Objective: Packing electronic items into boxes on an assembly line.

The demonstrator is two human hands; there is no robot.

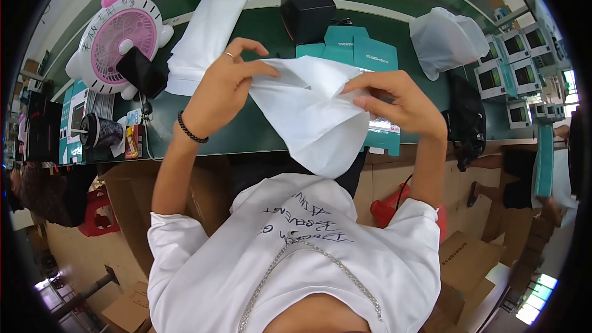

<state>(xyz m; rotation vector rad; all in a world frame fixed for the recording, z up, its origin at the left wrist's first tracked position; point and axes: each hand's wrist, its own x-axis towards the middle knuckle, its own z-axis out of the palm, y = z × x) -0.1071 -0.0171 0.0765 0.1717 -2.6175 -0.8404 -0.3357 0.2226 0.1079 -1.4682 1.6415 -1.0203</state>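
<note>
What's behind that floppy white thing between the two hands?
Behind the floppy white thing, teal cardboard sticks out above and to the right, and green table shows to the left. What's behind its middle is hidden.

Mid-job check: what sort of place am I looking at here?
Probably a packing workshop: a long green workbench, small boxes stacked at the far right, and cardboard cartons at lower right.

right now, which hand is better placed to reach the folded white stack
Probably the left hand: it looks nearer the white stack, while the right hand is across the white sheet.
</note>
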